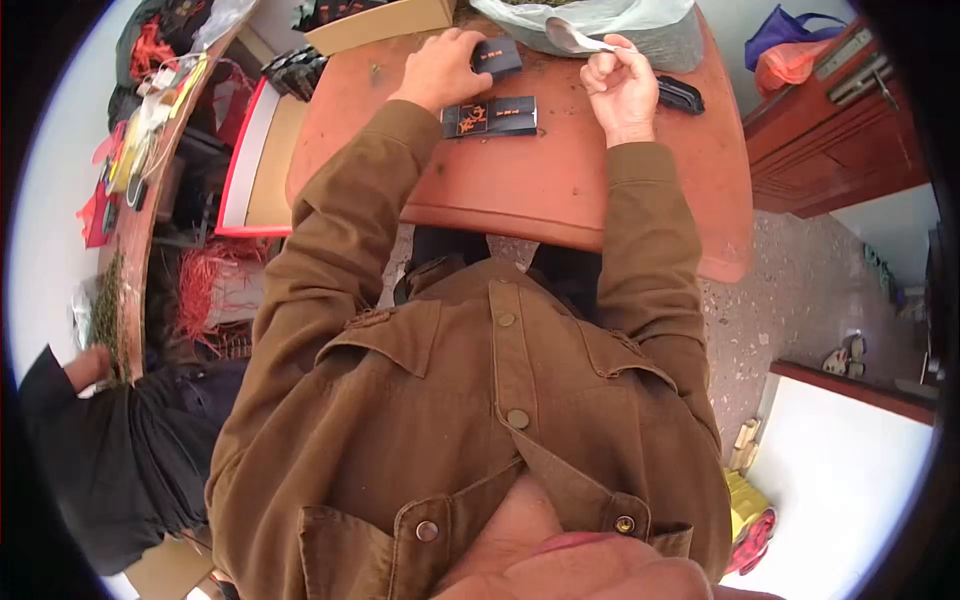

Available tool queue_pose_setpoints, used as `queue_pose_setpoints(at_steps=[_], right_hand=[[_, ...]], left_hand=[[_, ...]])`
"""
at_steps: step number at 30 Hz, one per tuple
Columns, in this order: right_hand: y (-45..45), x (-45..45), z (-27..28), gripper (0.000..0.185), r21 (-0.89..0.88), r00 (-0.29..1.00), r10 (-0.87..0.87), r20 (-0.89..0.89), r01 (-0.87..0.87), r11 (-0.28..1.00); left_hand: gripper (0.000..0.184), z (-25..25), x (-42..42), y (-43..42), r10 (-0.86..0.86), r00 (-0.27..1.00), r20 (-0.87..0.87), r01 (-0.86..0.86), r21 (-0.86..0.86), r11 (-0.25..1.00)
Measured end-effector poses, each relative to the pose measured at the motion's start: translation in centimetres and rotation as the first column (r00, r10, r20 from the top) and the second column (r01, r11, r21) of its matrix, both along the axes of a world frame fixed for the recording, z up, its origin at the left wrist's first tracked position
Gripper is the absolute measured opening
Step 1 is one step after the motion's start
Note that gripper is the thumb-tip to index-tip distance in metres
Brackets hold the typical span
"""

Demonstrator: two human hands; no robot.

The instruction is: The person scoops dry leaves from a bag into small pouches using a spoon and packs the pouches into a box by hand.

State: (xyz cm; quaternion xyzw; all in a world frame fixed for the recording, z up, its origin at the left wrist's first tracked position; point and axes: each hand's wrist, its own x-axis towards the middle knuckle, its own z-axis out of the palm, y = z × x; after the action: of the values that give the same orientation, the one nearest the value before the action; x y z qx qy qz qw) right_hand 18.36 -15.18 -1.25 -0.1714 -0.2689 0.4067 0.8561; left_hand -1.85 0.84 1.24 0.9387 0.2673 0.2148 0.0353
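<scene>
My left hand is closed around a small black box with orange lettering, fingers on its left side and thumb below. Just beneath it on the reddish table lies another flat black box with an orange design. My right hand is raised with a metal spoon pinched in its fingers, the bowl pointing left. Behind the spoon sits a clear plastic bag of dark greenish loose material. A black case-like object rests right of my right hand; its kind is unclear.
A cardboard box with black packets stands at the table's far left. Left of the table is a red-edged box. Another person's dark sleeve and hand show at lower left. A wooden door is at right.
</scene>
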Motion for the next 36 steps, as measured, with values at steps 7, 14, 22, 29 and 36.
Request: queue_pose_setpoints(at_steps=[7,14,22,29,36], right_hand=[[0.9,0.9,-1.1,0.022,-0.02,0.999,0.036,-0.028,-0.037,0.999],[0.8,1.2,-1.3,0.02,-0.083,0.999,0.018,-0.031,-0.02,0.996],[1.0,0.8,-1.1,0.021,-0.087,1.0,0.012,-0.015,-0.014,0.996],[1.0,0.4,-0.7,0.021,-0.079,0.999,-0.003,0.048,0.007,0.997],[-0.4,-1.5,2.4,0.018,-0.047,0.953,-0.258,0.161,0.269,0.962]], left_hand=[[0.049,0.8,-4.7,0.2,0.196,0.879,0.434,0.114,-0.592,0.798],[0.033,-1.8,-6.8,2.2,0.567,0.48,0.669,0.665,-0.699,0.261],[0.022,1.7,-6.5,-1.2,0.799,0.35,0.489,0.911,-0.377,-0.169],[0.042,3.3,-3.0,-2.8,0.504,0.517,0.692,0.746,-0.653,0.132],[0.063,0.3,0.8,-0.7,0.044,0.499,0.865,0.418,-0.285,0.863]])
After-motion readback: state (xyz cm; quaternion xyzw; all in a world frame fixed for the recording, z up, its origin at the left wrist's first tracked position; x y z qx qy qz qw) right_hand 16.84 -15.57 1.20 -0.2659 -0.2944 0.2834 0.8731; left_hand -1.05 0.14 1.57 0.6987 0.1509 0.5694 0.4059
